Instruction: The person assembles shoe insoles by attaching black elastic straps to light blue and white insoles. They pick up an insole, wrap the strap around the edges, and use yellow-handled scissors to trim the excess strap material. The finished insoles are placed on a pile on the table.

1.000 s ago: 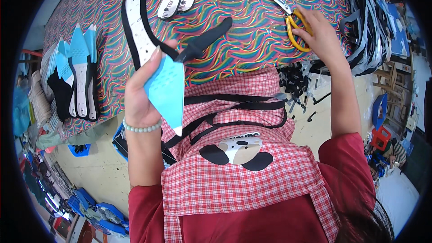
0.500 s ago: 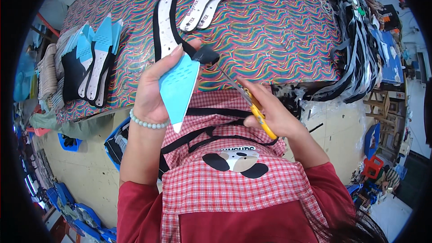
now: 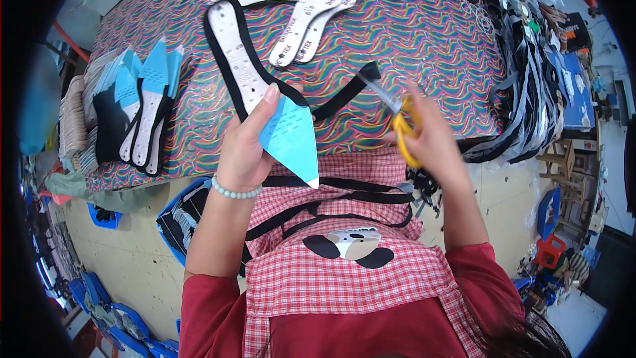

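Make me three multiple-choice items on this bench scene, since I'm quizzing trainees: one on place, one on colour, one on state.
1. Where is the stack of blue-tipped pieces? A left part of the table B the floor C the lap
2. What colour are the scissors' handles? A red B yellow C green
3. What is the left hand doing? A resting open B pointing C gripping the blue-tipped insole

Answers: 1 A, it lies on the patterned tablecloth at left. 2 B, yellow loops show in the right hand. 3 C, thumb and fingers clasp it.
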### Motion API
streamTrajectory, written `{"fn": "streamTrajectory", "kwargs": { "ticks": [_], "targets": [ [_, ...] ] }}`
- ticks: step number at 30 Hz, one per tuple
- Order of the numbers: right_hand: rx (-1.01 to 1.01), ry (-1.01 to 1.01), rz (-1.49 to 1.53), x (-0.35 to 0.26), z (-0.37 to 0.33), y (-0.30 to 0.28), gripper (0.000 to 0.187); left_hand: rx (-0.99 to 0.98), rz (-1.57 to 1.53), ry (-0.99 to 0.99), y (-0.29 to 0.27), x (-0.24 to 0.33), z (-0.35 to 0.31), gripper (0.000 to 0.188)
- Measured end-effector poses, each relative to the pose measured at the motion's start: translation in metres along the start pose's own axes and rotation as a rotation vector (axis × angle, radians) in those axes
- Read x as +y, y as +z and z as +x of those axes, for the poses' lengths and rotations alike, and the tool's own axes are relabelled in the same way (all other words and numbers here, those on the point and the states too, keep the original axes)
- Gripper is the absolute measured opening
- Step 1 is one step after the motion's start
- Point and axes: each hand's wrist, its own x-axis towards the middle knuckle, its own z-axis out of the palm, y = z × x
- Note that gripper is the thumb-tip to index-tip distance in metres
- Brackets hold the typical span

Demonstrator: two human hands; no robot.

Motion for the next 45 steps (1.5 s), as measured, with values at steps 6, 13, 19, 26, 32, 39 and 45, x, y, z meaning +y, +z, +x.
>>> {"fn": "streamTrajectory", "kwargs": {
  "ticks": [6, 13, 19, 26, 32, 39, 45],
  "targets": [
    [0.103, -0.167, 0.494, -0.023, 0.024, -0.006, 0.019, -0.07, 0.275, 0.203, 0.02, -0.027, 0.007, 0.03],
    [0.007, -0.436, 0.316, -0.046, 0.015, 0.049, 0.021, -0.264, -0.075, 0.503, 0.019, 0.008, 0.006, 0.079],
    [-0.193, -0.191, 0.653, -0.054, -0.02, 0.067, 0.027, -0.286, 0.121, 0.566, 0.012, 0.021, -0.008, 0.041],
    [-0.602, -0.186, 0.555, -0.032, -0.021, 0.023, 0.031, -0.496, 1.865, 0.857, -0.002, 0.028, -0.066, 0.084],
    [-0.07, -0.158, 0.578, -0.02, 0.006, 0.002, 0.025, -0.098, 1.856, 0.888, -0.043, 0.063, -0.058, 0.057],
    [0.392, -0.186, -0.548, 0.134, 0.036, 0.008, 0.052, 0.726, 2.07, 0.448, -0.29, 0.13, -0.039, 0.06],
    [0.207, -0.478, -0.246, 0.018, 0.059, 0.059, 0.031, 0.396, 1.742, 0.938, -0.133, 0.074, -0.019, 0.025]
  ]
}}
